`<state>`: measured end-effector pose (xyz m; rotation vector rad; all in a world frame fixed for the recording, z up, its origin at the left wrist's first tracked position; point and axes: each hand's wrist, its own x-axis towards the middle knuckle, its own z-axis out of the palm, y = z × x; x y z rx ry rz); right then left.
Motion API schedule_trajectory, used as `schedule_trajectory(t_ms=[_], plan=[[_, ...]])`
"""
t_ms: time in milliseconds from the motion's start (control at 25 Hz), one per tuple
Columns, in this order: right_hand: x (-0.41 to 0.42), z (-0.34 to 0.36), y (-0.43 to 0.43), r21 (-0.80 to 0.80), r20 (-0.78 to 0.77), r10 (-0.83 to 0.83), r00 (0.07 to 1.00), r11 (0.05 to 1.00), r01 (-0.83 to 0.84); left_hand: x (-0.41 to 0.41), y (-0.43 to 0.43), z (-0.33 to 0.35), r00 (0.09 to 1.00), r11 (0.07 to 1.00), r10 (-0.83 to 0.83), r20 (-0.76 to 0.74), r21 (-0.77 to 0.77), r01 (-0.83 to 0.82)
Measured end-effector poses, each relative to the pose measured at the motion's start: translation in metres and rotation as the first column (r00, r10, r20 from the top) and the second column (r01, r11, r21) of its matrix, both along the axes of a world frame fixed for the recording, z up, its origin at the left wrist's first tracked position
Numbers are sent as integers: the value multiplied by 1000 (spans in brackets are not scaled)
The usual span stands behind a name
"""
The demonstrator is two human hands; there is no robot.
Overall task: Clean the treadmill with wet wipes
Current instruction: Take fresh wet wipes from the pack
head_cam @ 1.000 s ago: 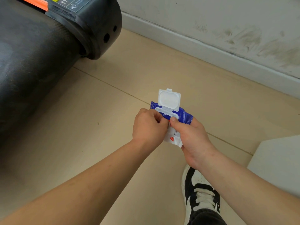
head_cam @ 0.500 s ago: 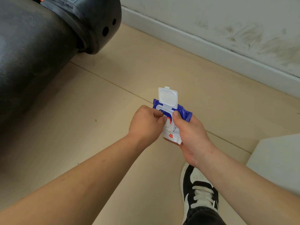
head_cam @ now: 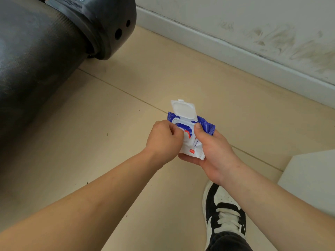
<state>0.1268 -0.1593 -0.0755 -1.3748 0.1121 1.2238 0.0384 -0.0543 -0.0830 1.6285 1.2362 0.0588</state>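
A blue and white wet wipes pack [head_cam: 204, 124] sits in my right hand [head_cam: 212, 151], thumb pressed on its top beside the opening. Its white flip lid [head_cam: 184, 109] stands open, pointing away from me. My left hand [head_cam: 163, 140] is curled over the pack's opening with fingertips pinched at it; what they pinch is hidden. The black treadmill [head_cam: 36, 51] fills the upper left, its belt end and rounded rear cap close to the hands' left.
Beige floor tiles [head_cam: 126, 98] lie below. A white baseboard and scuffed wall [head_cam: 235, 51] run along the upper right. A pale flat panel [head_cam: 311, 178] lies at the right edge. My black and white sneaker [head_cam: 223, 214] stands under my right forearm.
The view has drifted so the treadmill sits slightly higher in frame. Both hands stay on the pack, and my left fingers have worked a little deeper at the opening.
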Motion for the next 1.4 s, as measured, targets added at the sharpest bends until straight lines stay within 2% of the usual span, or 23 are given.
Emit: schedule_trajectory(t_ms=[280,360,440,480,520,600,640,720,800,880,1000,1400], plan=[[25,-25,-24,-137,-135,-48,990,990,30,-8,20,11,990,991,125,69,-53,-121],[29,-29,-28,-220,-54,-34,998,975,21,-10,24,11,981,982,174,84,-83,-167],[32,-35,-28,-391,199,-12,980,916,91,-11,25,10,969,971,217,114,-124,-203],[36,-37,-29,-499,387,68,920,854,146,-12,25,10,967,969,220,124,-142,-202],[40,-38,-30,-570,557,221,801,803,174,-14,24,8,970,970,209,125,-156,-189],[45,-48,-35,-616,730,518,446,782,99,-17,21,7,980,973,166,109,-178,-145],[45,-52,-35,-631,738,594,320,775,18,-18,20,6,986,975,138,89,-189,-119],[43,-61,-31,-683,669,709,222,705,-190,-17,18,5,996,974,77,43,-217,-65],[42,-66,-22,-781,535,841,79,528,-334,-14,15,4,999,967,44,31,-252,-35],[49,-67,-14,-852,448,893,-47,410,-326,-12,11,3,1000,965,12,29,-264,-4],[57,-72,-8,-908,386,911,-146,347,-234,-14,9,0,1000,965,-14,22,-263,20],[68,-87,-14,-921,360,906,-224,306,-242,-10,6,-7,1000,961,-28,4,-274,28]])
